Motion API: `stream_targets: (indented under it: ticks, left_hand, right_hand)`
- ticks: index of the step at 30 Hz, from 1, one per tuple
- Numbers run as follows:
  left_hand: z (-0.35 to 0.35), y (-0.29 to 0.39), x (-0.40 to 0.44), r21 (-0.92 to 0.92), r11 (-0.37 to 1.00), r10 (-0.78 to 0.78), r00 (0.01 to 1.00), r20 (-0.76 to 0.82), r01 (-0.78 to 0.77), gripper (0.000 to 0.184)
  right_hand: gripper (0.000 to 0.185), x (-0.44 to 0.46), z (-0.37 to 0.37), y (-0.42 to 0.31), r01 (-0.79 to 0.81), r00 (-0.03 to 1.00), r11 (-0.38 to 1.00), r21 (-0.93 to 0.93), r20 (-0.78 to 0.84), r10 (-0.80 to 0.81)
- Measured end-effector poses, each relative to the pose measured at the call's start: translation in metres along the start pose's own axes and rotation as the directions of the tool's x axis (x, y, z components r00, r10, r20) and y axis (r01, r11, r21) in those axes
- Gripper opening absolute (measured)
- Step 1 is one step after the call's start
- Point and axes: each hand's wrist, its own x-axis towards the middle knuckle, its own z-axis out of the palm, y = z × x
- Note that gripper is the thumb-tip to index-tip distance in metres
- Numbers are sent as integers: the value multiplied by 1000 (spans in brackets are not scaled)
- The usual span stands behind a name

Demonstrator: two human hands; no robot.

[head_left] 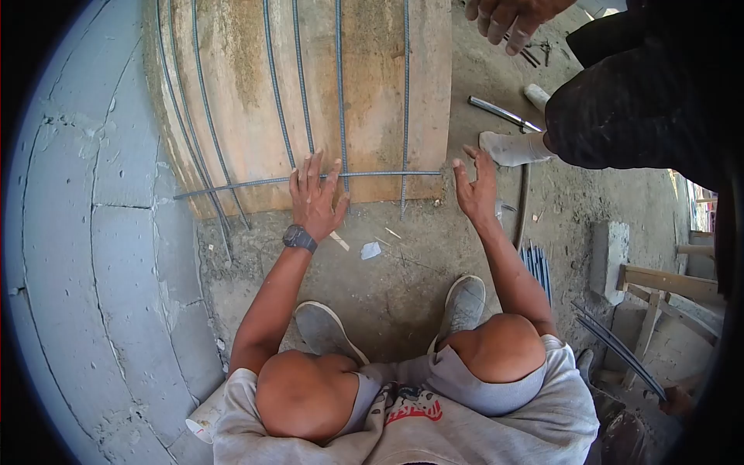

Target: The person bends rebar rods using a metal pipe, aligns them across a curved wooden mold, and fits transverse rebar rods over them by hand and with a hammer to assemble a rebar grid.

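- I see my left hand [316, 203] spread open over the ribbed cross rebar [256, 183], not clenched; contact is unclear.
- My right hand [479, 188] is open, empty, near the bar's end.
- Past the left fingertips, long ribbed rebars [339, 85] cross stained, flat plywood [376, 93].
- Beyond my right fingers: a co-worker's hand [513, 17].

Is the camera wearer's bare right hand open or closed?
Open: the bare right hand shows thumb and fingers apart, with nothing between them.

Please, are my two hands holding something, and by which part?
No grip shows: the left hand is spread over the middle of the crosswise rod, perhaps resting on it. The right hand is open and empty.
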Motion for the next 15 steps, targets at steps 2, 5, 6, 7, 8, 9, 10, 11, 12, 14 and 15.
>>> stream_targets:
  ticks: [2, 5, 6, 7, 8, 9, 10, 11, 12, 14, 15]
  left_hand:
    - [6, 3, 4, -21, 999, 35, 999, 31, -35, 82]
    - [16, 19, 8, -51, 998, 37, 997, 66, -33, 88]
    - [18, 24, 6, -26, 999, 40, 996, 81, -38, 89]
    - [22, 26, 6, -2, 999, 43, 995, 93, -43, 91]
    - [24, 27, 7, 0, 999, 42, 995, 86, -43, 91]
    - [27, 27, 7, 3, 999, 42, 996, 81, -42, 92]
    - [29, 25, 7, 8, 999, 42, 996, 76, -43, 92]
    - [31, 23, 7, -3, 999, 41, 997, 68, -41, 93]
    - [33, 22, 7, -16, 999, 39, 997, 63, -38, 93]
    - [35, 21, 8, -50, 998, 43, 999, 33, -41, 94]
    - [36, 19, 9, -71, 996, 47, 999, 5, -46, 95]
  right_hand:
    - [36, -8, 0, 16, -13, 1000, 1000, -18, -7, 12]
    - [34, -7, -2, -11, 234, 968, 967, -105, 114, -222]
    - [34, -7, 6, -14, 257, 961, 958, -128, 134, -240]
    - [33, -7, 17, -14, 282, 953, 947, -152, 154, -259]
    - [33, -7, 24, -10, 307, 945, 936, -175, 176, -277]
    - [34, -8, 29, -3, 287, 943, 944, -165, 225, -247]
    - [34, -7, 34, 4, 266, 937, 951, -155, 272, -218]
    - [35, -8, 39, 11, 245, 929, 959, -145, 318, -190]
    - [37, -9, 41, 10, 245, 933, 956, -161, 309, -187]
    - [41, -11, 43, 10, 243, 940, 949, -201, 289, -180]
    - [46, -10, 39, 1, 283, 941, 922, -265, 265, -213]
